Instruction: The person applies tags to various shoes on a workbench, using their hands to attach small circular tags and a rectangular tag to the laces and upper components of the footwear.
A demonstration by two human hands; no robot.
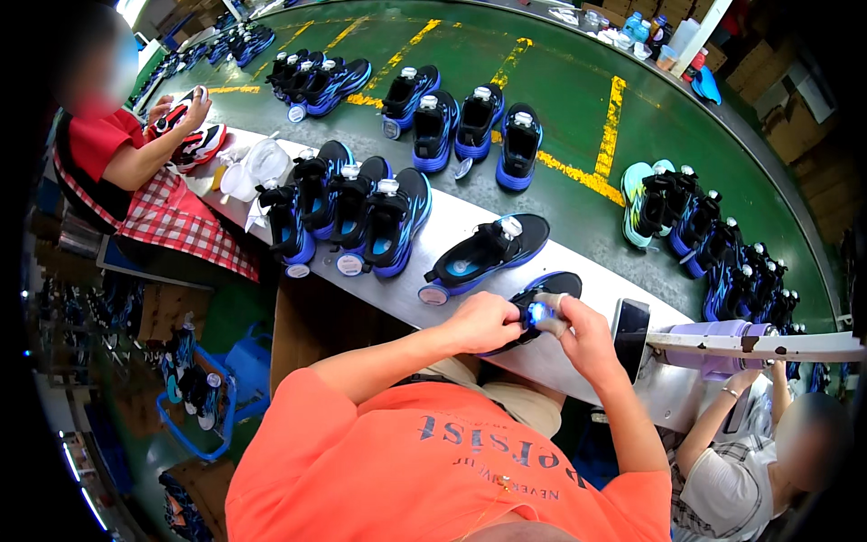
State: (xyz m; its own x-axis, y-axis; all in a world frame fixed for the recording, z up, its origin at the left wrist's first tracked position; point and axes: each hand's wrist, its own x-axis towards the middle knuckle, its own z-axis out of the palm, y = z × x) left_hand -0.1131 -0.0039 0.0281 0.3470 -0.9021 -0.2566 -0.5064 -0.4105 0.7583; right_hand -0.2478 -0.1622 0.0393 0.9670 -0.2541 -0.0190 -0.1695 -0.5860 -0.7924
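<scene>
Landmark: grey bench edge point(470, 312) running diagonally past the person in the orange shirt. Black-and-blue shoe point(542, 303) sits at the near edge of this bench, directly in front of the person, toe pointing away from them. Left hand point(483, 322) grips the shoe's near side, fingers curled together and clamped on it. Right hand point(578, 336) is just beside the left, fingers closed around a small grey cloth point(551, 316) pressed against the shoe's heel end, where a bright blue spot shows. Further along the bench to the person's left: one similar shoe point(488, 253) lying alone, then a cluster of four upright shoes point(352, 217), each with a round white dial on top. At the far left end of the bench, a seated co-worker in red holds a red-and-white shoe point(185, 126). Beyond the bench, on the green belt point(578, 108), more blue shoes stand in rows. A lilac machine part point(713, 348) sits at the bench's right end.
</scene>
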